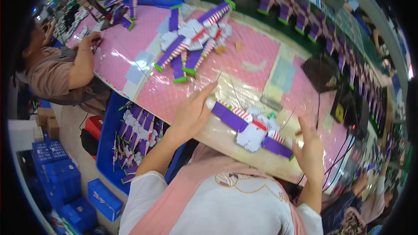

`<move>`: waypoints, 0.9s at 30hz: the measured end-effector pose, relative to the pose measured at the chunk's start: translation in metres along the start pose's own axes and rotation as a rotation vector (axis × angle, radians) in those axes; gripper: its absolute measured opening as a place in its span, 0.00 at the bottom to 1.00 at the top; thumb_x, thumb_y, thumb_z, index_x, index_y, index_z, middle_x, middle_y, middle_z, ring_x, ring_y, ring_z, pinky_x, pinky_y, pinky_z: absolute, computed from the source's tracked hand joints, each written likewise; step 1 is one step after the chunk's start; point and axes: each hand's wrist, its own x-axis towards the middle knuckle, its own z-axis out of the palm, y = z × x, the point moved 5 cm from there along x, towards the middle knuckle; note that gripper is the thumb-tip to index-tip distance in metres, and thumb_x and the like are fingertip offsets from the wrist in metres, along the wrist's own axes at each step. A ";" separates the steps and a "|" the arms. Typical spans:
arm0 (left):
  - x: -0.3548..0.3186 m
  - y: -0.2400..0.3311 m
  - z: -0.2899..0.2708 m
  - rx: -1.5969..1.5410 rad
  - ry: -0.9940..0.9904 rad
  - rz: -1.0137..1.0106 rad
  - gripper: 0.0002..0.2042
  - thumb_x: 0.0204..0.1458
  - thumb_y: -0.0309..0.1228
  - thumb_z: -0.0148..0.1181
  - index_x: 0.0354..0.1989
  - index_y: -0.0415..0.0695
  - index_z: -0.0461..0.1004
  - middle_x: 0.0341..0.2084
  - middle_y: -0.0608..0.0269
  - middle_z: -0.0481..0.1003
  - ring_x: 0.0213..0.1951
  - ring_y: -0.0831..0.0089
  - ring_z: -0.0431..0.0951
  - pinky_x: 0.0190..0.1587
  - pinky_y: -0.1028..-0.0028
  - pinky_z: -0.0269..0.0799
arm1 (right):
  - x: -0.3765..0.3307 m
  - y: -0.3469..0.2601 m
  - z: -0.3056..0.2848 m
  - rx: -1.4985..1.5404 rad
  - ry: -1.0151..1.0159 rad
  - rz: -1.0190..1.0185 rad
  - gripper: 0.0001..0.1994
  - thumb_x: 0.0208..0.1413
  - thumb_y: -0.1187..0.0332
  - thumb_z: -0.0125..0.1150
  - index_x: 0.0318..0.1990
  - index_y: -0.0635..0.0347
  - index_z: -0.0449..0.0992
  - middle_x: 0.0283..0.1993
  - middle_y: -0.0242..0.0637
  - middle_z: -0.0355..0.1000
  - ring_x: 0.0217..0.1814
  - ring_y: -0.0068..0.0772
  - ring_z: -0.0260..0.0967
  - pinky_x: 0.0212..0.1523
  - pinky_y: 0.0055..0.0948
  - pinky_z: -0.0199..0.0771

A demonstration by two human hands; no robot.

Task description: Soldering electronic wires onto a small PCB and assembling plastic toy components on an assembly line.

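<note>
A winged toy part [251, 135] with a white body, purple wings, red-and-white stripes and a red band lies in front of me over the table's near edge. My left hand [193, 112] closes on the tip of its left wing, its forefinger stretched along the far side; the grip is partly hidden. Beside the right wing's green tip is my right hand [310, 148], its fingers apart and its thumb close to the wing; whether they touch is unclear. Farther off, several similar winged parts [191, 39] lie in a pile.
Pink matting under clear film covers the table [163, 98]. A black box-shaped device [322, 73] with cables stands at the right. Finished-looking parts line a green conveyor [278, 19] behind. A blue bin [106, 148] of parts sits at lower left; a co-worker [65, 67] works at the left.
</note>
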 end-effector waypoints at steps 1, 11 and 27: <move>0.008 0.008 0.008 -0.041 -0.005 -0.002 0.16 0.51 0.30 0.49 0.49 0.41 0.65 0.33 0.42 0.72 0.35 0.52 0.73 0.34 0.61 0.68 | 0.009 -0.017 -0.008 0.062 0.153 -0.082 0.20 0.42 0.73 0.61 0.47 0.64 0.70 0.27 0.44 0.70 0.31 0.44 0.67 0.32 0.36 0.67; 0.011 0.052 -0.005 0.043 -0.200 -0.063 0.06 0.48 0.29 0.53 0.29 0.39 0.70 0.17 0.50 0.70 0.22 0.58 0.73 0.22 0.66 0.64 | 0.067 -0.042 0.051 0.652 0.143 -0.221 0.05 0.49 0.75 0.55 0.33 0.67 0.75 0.32 0.40 0.72 0.33 0.32 0.68 0.34 0.26 0.66; 0.031 0.076 0.064 -0.655 -0.619 -0.348 0.10 0.44 0.27 0.60 0.35 0.37 0.71 0.26 0.70 0.71 0.24 0.87 0.67 0.25 0.83 0.63 | 0.018 -0.015 0.065 0.986 0.211 0.138 0.05 0.52 0.77 0.51 0.37 0.67 0.69 0.35 0.37 0.71 0.35 0.24 0.67 0.36 0.22 0.68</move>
